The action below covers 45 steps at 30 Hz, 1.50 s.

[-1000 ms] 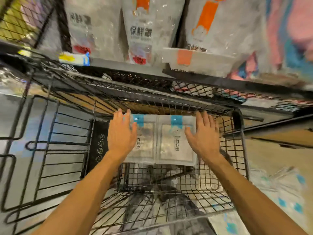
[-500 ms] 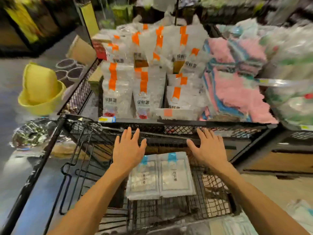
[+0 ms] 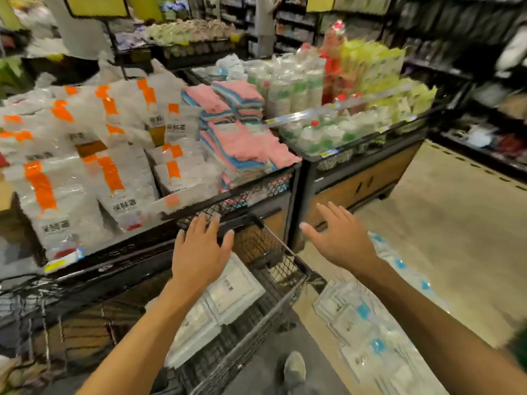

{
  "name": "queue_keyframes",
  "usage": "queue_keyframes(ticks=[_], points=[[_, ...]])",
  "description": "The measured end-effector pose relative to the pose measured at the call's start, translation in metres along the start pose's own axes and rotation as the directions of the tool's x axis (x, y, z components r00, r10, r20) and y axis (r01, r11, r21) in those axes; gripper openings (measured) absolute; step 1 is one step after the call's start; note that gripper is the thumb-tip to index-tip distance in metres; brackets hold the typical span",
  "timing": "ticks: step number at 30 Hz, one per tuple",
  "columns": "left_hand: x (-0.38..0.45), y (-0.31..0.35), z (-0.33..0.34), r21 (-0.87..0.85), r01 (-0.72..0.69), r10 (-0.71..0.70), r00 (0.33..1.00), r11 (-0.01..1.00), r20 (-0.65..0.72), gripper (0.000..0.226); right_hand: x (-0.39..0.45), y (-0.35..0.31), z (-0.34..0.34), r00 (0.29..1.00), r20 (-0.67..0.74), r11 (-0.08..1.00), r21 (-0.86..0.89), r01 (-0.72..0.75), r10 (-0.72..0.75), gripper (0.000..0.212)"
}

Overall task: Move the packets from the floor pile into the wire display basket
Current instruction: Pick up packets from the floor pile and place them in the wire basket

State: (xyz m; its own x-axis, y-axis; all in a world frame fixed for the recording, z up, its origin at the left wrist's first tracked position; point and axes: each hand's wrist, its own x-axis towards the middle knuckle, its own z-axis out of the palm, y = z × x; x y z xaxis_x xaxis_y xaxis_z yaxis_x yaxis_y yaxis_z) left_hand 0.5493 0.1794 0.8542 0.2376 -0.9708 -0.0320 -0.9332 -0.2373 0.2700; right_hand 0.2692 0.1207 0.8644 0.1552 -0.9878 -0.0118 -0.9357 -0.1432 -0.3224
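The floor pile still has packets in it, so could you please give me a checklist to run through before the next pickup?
1. Left hand free: ok, fingers spread, holding nothing, above the basket.
2. Right hand free: ok, open and empty, out over the floor side.
3. Packets already placed lie flat in the wire basket: ok, two side by side.
4. Floor pile in view for the next pick: ok, packets lie to the right of the basket.
5. Room left in the basket: cannot tell, the left forearm hides part of it.
6. Shoe clear of the pile: ok, it stands beside it.
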Motion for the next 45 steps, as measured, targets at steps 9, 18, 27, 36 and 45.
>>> queue_keyframes(ticks=[9, 18, 27, 36, 45], points=[[-0.019, 0.158, 0.035, 0.003, -0.277, 0.276, 0.959, 0.961, 0.056, 0.065, -0.073, 0.154, -0.071, 0.971, -0.127, 0.979, 0.028, -0.202, 0.204, 0.087], [-0.018, 0.329, 0.099, 0.04, -0.453, 0.449, 0.89, 0.891, 0.074, 0.067, -0.123, 0.325, -0.109, 0.895, -0.189, 0.914, 0.046, -0.402, 0.403, 0.075], [-0.012, 0.436, 0.162, -0.006, -0.604, 0.59, 0.775, 0.797, 0.229, 0.064, -0.173, 0.446, -0.105, 0.733, -0.173, 0.752, 0.099, -0.652, 0.658, 0.083], [0.033, 0.492, 0.258, -0.105, -0.699, 0.675, 0.625, 0.708, 0.391, 0.064, -0.191, 0.498, -0.058, 0.521, -0.082, 0.528, 0.129, -0.84, 0.849, 0.085], [0.115, 0.487, 0.403, -0.029, -0.722, 0.62, 0.573, 0.692, 0.535, 0.068, -0.145, 0.524, 0.067, 0.383, 0.012, 0.377, 0.136, -0.916, 0.924, 0.089]])
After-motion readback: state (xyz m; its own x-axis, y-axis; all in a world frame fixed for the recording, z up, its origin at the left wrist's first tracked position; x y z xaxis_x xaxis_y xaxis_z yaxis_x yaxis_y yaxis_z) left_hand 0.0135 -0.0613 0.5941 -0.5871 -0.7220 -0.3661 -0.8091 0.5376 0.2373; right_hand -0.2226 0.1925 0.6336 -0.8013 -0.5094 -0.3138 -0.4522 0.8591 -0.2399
